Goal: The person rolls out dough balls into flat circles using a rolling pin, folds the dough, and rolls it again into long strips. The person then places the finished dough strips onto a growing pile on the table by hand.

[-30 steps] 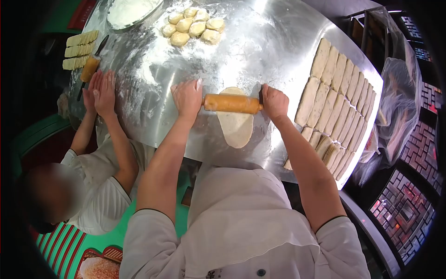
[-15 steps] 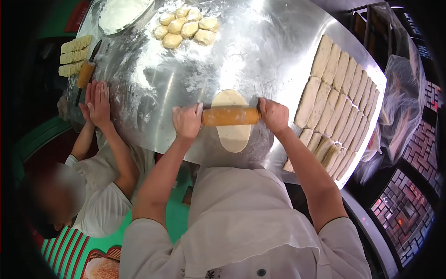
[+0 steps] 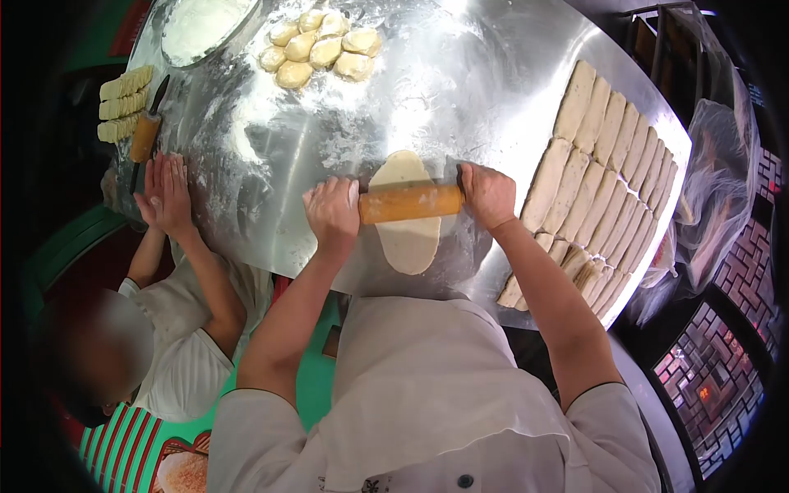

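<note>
my left hand (image 3: 333,212) + right hand (image 3: 491,195): closed round rolling pin (image 3: 411,204) ends | dough sheet (image 3: 409,245): under rolling pin, on worktop (image 3: 477,107) | dough strips (image 3: 545,187): right of rolling pin | press both ends evenly

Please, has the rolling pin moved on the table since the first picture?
Yes, slightly: judged against the dough balls, the rolling pin is now farther from them, closer to the near edge of the table.
</note>
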The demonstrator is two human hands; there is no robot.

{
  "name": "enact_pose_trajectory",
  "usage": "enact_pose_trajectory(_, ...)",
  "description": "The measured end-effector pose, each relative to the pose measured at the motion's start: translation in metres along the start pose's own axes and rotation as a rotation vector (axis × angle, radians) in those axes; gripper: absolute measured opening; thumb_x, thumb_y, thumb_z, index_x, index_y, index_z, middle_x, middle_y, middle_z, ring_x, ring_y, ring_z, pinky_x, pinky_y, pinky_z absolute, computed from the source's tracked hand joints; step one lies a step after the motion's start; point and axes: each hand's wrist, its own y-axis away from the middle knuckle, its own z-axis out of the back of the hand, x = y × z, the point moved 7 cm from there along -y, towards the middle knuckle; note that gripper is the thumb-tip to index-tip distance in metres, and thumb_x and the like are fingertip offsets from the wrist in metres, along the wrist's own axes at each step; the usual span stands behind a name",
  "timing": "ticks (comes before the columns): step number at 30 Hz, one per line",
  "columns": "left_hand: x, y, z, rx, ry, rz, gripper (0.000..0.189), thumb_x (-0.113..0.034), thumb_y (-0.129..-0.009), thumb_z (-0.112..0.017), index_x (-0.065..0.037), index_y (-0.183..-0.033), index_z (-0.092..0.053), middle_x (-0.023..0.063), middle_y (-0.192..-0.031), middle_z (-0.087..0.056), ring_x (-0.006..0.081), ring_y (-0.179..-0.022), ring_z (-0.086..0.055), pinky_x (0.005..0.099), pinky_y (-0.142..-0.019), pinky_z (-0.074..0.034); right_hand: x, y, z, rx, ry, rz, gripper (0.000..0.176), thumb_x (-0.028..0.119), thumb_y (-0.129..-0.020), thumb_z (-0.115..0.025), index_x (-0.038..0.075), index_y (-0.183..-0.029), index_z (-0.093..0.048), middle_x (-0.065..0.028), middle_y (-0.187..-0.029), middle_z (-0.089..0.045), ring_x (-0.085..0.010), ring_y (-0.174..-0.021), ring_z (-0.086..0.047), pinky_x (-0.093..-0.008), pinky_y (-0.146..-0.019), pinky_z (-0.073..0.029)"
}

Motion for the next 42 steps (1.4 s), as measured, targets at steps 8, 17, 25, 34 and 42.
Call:
enact_pose_trajectory(8, 0.002, -0.087, 0.006, -0.158, -0.085, 0.057, 0.02, -0.023, -0.094, -0.056, -0.01, -0.083, -0.067, 0.0087, -0.088, -0.068, 0.0274, -0.088, -0.063, 0.0417, -0.087, -0.038, -0.01, -0.076, -0.007, 0.054, 0.166, -0.027, 0.048, 0.035, -0.1, -0.045, 0.007, -0.067, -0.065, -0.0161, -0.068, -0.067, -0.0345, -0.062, -0.066, -0.0441, -0.061, -0.053)
enact_pose_trajectory(17, -0.004, 0.078, -0.002, -0.098, 0.037, 0.004, 0.012, -0.021, -0.093, -0.055, -0.01, -0.094, -0.061, 0.0074, -0.093, -0.057, 0.0279, -0.095, -0.054, 0.0457, -0.094, -0.035, 0.01, 0.078, 0.0, 0.073, -0.023, 0.02, 0.039, 0.03, -0.097, -0.054, 0.008, -0.065, -0.062, -0.0112, -0.069, -0.066, -0.032, -0.064, -0.064, -0.0428, -0.062, -0.051)
enact_pose_trajectory(25, -0.014, 0.178, 0.004, -0.035, 0.095, -0.097, 0.018, -0.015, -0.088, -0.059, -0.008, -0.105, -0.061, 0.008, -0.099, -0.059, 0.0277, -0.102, -0.054, 0.048, -0.097, -0.034, 0.011, 0.151, 0.002, 0.07, -0.032, 0.096, 0.036, 0.027, -0.095, -0.056, 0.01, -0.064, -0.061, -0.0091, -0.067, -0.065, -0.0296, -0.065, -0.063, -0.0404, -0.066, -0.049)
enact_pose_trajectory(34, 0.01, 0.055, 0.021, -0.09, 0.757, 0.279, 0.025, -0.019, -0.097, -0.052, 0.0, -0.099, -0.068, 0.0123, -0.093, -0.066, 0.0236, -0.081, -0.064, 0.0357, -0.072, -0.049, -0.026, 0.176, -0.004, 0.315, -0.08, -0.367, 0.053, 0.038, -0.101, -0.042, 0.003, -0.067, -0.062, -0.0132, -0.06, -0.063, -0.0298, -0.057, -0.063, -0.0415, -0.063, -0.051)
enact_pose_trajectory(42, -0.053, -0.064, -0.023, -0.023, 0.376, -0.12, 0.023, -0.01, -0.078, -0.073, -0.005, -0.099, -0.066, 0.0085, -0.094, -0.064, 0.0262, -0.085, -0.061, 0.0365, -0.081, -0.049, -0.053, 0.192, -0.034, 0.396, -1.316, -1.066, 0.049, 0.047, -0.102, -0.035, 0.011, -0.07, -0.046, 0.0024, -0.052, -0.034, -0.0108, -0.04, -0.026, -0.0295, -0.039, -0.019)
